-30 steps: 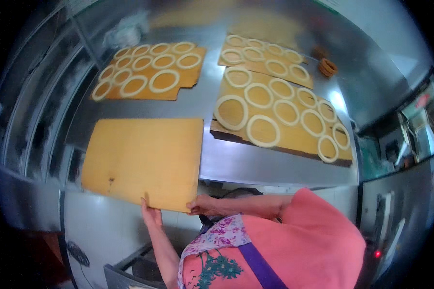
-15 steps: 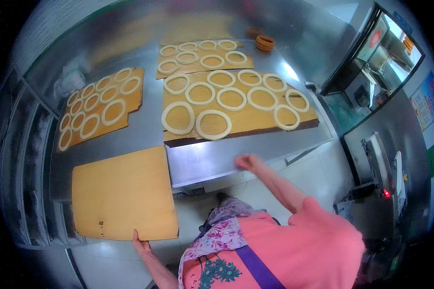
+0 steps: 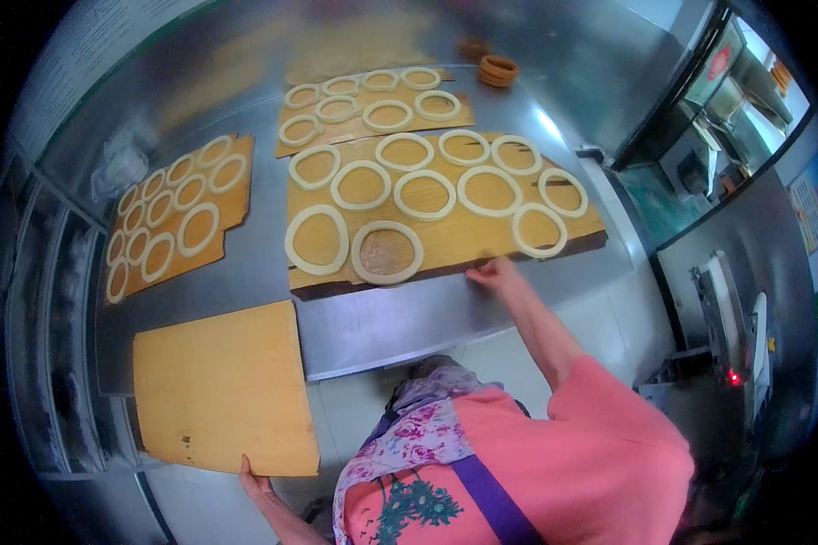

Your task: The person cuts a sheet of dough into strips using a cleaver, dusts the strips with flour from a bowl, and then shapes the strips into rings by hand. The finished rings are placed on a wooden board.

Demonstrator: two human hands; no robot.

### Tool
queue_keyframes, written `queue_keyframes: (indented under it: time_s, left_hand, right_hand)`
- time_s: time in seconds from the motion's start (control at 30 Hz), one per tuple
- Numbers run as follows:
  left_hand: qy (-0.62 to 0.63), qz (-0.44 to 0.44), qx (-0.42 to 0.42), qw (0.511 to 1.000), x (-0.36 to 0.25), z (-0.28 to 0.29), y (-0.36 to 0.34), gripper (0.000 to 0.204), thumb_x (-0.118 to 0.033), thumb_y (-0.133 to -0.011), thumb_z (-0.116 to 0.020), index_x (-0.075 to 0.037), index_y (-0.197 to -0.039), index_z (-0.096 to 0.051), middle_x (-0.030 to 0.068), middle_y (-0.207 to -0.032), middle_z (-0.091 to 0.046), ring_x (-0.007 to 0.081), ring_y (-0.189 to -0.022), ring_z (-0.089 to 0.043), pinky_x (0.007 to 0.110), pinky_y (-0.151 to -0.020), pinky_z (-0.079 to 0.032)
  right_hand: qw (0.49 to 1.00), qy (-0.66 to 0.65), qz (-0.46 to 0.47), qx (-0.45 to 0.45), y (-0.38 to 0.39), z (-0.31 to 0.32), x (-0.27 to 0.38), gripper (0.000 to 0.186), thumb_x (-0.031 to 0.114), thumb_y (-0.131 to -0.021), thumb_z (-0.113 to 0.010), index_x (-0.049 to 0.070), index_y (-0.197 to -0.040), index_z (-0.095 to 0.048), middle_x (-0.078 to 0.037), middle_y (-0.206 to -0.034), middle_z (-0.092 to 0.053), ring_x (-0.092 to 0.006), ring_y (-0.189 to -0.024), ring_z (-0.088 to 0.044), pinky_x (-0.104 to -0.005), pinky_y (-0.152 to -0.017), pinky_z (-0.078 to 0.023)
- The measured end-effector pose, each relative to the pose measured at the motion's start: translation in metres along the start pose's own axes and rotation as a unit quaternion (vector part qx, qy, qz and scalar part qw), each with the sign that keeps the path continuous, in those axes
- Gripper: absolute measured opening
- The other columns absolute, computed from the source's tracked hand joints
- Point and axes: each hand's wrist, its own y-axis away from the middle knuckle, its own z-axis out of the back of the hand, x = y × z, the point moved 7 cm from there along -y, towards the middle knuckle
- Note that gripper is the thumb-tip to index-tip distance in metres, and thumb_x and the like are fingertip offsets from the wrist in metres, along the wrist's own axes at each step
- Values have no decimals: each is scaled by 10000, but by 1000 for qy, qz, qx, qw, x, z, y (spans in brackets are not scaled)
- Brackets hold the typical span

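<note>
While the left hand (image 3: 256, 481) pinches the near edge of a bare yellow board (image 3: 223, 381), jutting past the front of the metal table (image 3: 373, 336), the right hand (image 3: 493, 271) touches the dark front edge of a larger board (image 3: 473, 240); grip cannot be told. Upon the latter: pale rings (image 3: 290, 240). Farther left: smaller ring-laden board (image 3: 236, 207). Back: stacked brown rings (image 3: 498, 71).

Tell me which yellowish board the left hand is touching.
The front-left board, its near edge in the left hand; the other boards carry pale rings.
</note>
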Motion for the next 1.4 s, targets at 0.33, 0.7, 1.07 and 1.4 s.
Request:
queue_keyframes:
  time_s: [0.33, 0.7, 1.07, 1.4]
  left_hand:
    - [-25, -1, -23, 999, -5, -17, 16, 430, -192, -939, -609, 43, -1283, -504, 160, -1249, -602, 284, -1120, -603, 423, -925, -533]
    - [23, -46, -63, 997, -3, -17, 7, 432, -72, -889, -650, 12, -1288, -510, 137, -1211, -620, 264, -1115, -604, 418, -938, -527]
    - [144, -121, -43, 981, 28, -53, 0, 452, 20, -840, -661, 6, -1267, -513, 136, -1162, -638, 279, -1038, -643, 419, -915, -542]
    - [177, -133, -101, 970, 43, -107, -7, 330, -43, -829, -721, 2, -1130, -595, 135, -1081, -671, 246, -943, -678, 387, -793, -587]
  right_hand:
    - [998, 46, 37, 9, -57, 9, 11, 212, 1, -787, -352, -174, -874, -435, -390, -991, -530, -525, -921, -597, -583, -778, -584]
    - [987, 95, 10, 126, -40, 14, 3, 312, -46, -744, -390, -132, -1029, -482, -251, -1030, -590, -407, -946, -636, -496, -864, -581]
    - [860, 425, -28, 280, 149, -27, -175, 205, 51, -859, -558, -90, -991, -626, -147, -782, -637, -239, -659, -607, -355, -596, -514]
    - [709, 588, -7, 390, 214, -61, -231, 340, 59, -910, -559, -87, -1218, -574, -194, -1044, -685, -252, -840, -691, -346, -759, -576]
